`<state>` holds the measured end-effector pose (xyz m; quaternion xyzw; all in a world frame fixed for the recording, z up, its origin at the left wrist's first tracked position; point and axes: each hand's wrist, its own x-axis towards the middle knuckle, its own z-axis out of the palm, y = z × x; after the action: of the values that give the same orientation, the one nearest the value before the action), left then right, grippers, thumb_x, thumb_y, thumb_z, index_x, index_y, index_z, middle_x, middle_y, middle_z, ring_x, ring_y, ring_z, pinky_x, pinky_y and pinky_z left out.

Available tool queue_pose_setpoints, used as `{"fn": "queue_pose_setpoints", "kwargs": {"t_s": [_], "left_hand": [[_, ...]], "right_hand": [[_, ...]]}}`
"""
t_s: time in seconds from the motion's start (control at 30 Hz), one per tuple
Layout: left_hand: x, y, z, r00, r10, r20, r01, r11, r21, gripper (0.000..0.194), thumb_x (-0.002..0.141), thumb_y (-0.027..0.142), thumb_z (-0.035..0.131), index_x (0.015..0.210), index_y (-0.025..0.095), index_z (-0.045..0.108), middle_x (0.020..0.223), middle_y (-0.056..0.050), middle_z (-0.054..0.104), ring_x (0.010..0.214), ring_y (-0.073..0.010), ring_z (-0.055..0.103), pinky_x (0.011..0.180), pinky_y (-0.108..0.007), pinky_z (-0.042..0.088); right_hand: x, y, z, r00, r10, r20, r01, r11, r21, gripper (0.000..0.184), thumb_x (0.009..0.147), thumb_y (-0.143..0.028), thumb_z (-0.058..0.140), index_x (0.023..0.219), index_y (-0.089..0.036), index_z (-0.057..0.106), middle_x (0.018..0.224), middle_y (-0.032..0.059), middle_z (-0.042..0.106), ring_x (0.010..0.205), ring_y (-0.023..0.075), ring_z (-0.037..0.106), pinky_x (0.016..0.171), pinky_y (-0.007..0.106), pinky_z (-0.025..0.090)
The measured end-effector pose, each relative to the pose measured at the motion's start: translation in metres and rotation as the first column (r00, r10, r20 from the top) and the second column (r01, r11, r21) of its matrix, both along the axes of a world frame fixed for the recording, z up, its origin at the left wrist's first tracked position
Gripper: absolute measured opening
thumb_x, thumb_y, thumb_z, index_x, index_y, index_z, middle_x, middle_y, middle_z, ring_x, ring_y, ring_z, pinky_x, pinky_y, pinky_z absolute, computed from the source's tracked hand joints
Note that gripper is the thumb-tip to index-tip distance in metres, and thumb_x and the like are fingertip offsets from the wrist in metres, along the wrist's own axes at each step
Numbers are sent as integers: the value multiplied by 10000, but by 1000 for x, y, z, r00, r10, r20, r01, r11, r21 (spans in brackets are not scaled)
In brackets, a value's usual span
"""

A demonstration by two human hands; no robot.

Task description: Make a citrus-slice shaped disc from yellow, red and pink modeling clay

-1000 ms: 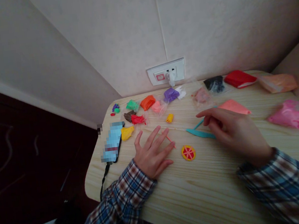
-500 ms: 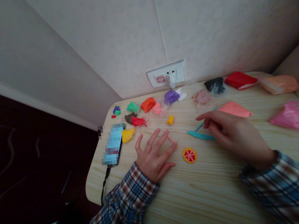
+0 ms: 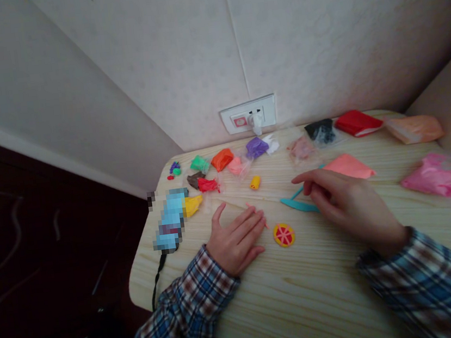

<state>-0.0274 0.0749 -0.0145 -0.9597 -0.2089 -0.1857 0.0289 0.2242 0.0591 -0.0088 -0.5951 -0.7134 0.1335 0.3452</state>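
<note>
My left hand [image 3: 236, 241] lies palm down on the table, its fingers stretched out over a thin pink clay strip [image 3: 265, 223]. Most of the strip is hidden under the fingers. Just right of those fingertips is a round yellow-and-red clay piece [image 3: 284, 235] with pink lines crossing its face. My right hand [image 3: 345, 203] hovers above the table with the index finger extended and the other fingers curled, holding nothing that I can see. Below and beside it lie turquoise modelling tools [image 3: 299, 204], partly covered by the hand. A small yellow clay roll [image 3: 255, 182] sits farther back.
Bagged clay lines the back: green [image 3: 199, 164], orange [image 3: 222, 159], purple [image 3: 256, 147], black [image 3: 320, 131] and red [image 3: 357, 122]. Pink clay [image 3: 436, 178] lies at right. A phone [image 3: 170, 219] with a cable is at left, beside yellow clay [image 3: 192, 205]. A wall socket [image 3: 248, 117] is behind.
My left fingers have drawn closer together and now rest over the pink strip, which showed more before. My right hand keeps its pose. The view has shifted slightly.
</note>
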Motion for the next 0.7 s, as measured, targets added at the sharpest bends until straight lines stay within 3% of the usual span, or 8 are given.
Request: {"fn": "queue_pose_setpoints", "kwargs": {"t_s": [0.33, 0.53, 0.7], "left_hand": [[-7, -5, 3, 981, 77, 176, -86, 996, 39, 309, 897, 232, 409, 1143, 143, 573, 1058, -80, 695, 1038, -179, 625, 1122, -493, 103], [-4, 3, 2, 993, 36, 111, -43, 997, 59, 280, 903, 174, 418, 1146, 128, 551, 1117, -81, 673, 1091, -163, 596, 1118, -469, 156], [3, 18, 5, 999, 3, 51, -10, 990, 138, 229, 923, 116, 422, 1109, 145, 553, 977, -31, 717, 961, -126, 644, 1068, -438, 287]], "right_hand": [[1, -1, 0, 1000, 3, 28, -4, 999, 32, 247, 853, -210, 384, 980, -192, 595, 775, 35, 660, 600, 141, 593, 518, 250, 426], [3, -2, -3, 999, 8, 35, -9, 1000, 25, 250, 844, -211, 397, 996, -189, 594, 789, 40, 657, 590, 141, 582, 498, 248, 419], [4, -1, -4, 1000, 8, 30, -9, 1000, 13, 249, 852, -225, 394, 998, -194, 594, 770, 36, 648, 593, 151, 585, 513, 262, 437]]}}
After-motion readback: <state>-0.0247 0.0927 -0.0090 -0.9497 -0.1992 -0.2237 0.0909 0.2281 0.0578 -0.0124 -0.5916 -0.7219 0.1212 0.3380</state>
